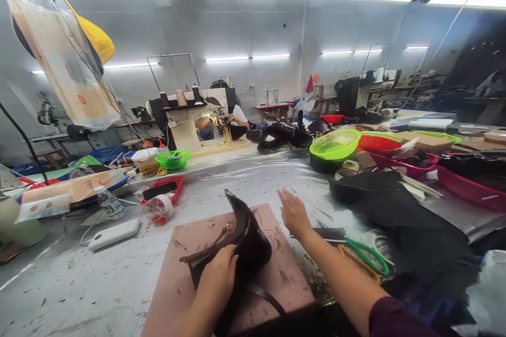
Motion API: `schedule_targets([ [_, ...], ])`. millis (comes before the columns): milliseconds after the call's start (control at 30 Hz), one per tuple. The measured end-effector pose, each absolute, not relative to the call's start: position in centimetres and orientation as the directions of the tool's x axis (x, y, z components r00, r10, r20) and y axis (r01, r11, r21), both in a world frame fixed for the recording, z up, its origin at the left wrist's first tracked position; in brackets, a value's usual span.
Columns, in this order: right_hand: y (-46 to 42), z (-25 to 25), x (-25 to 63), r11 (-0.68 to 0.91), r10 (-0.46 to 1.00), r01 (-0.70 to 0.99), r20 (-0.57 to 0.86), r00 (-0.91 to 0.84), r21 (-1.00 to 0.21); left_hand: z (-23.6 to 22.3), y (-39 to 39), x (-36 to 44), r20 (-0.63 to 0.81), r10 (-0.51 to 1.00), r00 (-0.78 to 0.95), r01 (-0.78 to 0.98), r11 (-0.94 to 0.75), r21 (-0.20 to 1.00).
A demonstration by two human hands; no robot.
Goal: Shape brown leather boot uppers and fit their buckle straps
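On the flat pinkish board (169,287), likely there to shield the grey bench (79,289), sat the dark-brown leather bag (253,247). My left hand (218,275) grasped its near side, seemingly to steady it; my right hand (295,215) hovered to its right, fingers extended, empty.

Head-worn view, facing forward and down; hands (219,274) (295,217) near; wall (261,29) far.

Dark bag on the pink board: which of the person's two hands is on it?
The left hand; it grasps the near side of the dark bag. The right hand is open and apart from it, by the pink board's right edge.
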State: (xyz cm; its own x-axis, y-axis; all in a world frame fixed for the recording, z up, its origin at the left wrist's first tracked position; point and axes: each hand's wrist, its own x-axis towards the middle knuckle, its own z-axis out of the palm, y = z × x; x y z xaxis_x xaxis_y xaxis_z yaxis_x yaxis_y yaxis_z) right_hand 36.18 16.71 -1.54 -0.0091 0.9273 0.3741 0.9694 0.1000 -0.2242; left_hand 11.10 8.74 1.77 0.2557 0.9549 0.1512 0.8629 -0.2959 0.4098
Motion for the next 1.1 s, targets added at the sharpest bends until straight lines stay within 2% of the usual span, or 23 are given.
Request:
schedule_targets([
  [67, 17.4, -1.2, 39.6, -0.063, 0.967, 0.964, 0.221, 0.123, -0.259, 1.1, 8.9, 11.2, 0.175, 0.949, 0.263, 0.817, -0.316, 0.482],
  [133, 17.6, -1.0, 42.5, -0.108, 0.98, 0.955, 0.133, 0.15, -0.276, 0.8, 9.1, 11.2, 0.176, 0.945, 0.275, 0.792, -0.327, 0.515],
  [233, 16.9, -1.4, 44.4, -0.046, 0.998, 0.945, 0.02, 0.056, -0.325, 1.2, 9.3, 11.4, 0.113, 0.948, 0.299, 0.796, -0.313, 0.518],
  [333, 15.6, -2.6, 43.0, 0.062, 0.997, 0.926, -0.009, -0.07, -0.371, 2.5, 9.4, 11.8, 0.065, 0.939, 0.338, 0.805, -0.325, 0.497],
  [500, 13.8, -3.7, 40.0, 0.075, 0.997, 0.907, 0.055, -0.057, -0.415, 5.2, 9.0, 11.7, -0.044, 0.944, 0.326, 0.86, -0.277, 0.428],
  [600, 12.3, -2.6, 38.7, 0.095, 0.994, 0.879, 0.096, -0.057, -0.467, 6.5, 8.1, 11.1, 0.087, 0.974, 0.209, 0.879, -0.226, 0.419],
  [667, 10.6, -1.1, 37.2, 0.175, 0.982, 0.824, 0.153, -0.109, -0.538, 7.1, 7.3, 10.9, 0.162, 0.977, 0.142, 0.855, -0.203, 0.477],
  [700, 9.6, -0.2, 36.1, 0.242, 0.968, 0.776, 0.196, -0.155, -0.583, 7.4, 6.9, 10.9, 0.147, 0.979, 0.141, 0.826, -0.199, 0.528],
  [767, 7.7, 1.6, 33.8, 0.482, 0.876, 0.523, 0.39, -0.284, -0.703, 7.8, 6.2, 11.2, 0.039, 0.974, 0.223, 0.734, -0.194, 0.651],
  [867, 5.9, 3.7, 30.9, 0.678, 0.722, 0.251, 0.562, -0.405, -0.691, 7.8, 5.6, 11.9, -0.059, 0.932, 0.357, 0.547, -0.158, 0.822],
  [967, 5.5, 4.5, 29.6, 0.743, 0.66, 0.215, 0.641, -0.392, -0.634, 7.1, 5.5, 12.4, -0.154, 0.925, 0.347, 0.365, 0.018, 0.931],
  [1033, 5.6, 4.4, 29.5, 0.769, 0.636, 0.232, 0.677, -0.37, -0.596, 6.7, 5.3, 12.6, -0.223, 0.916, 0.333, 0.265, 0.136, 0.955],
  [1100, 5.6, 4.3, 29.5, 0.79, 0.611, 0.237, 0.705, -0.358, -0.565, 6.5, 5.0, 12.8, -0.244, 0.925, 0.293, 0.214, 0.185, 0.959],
])
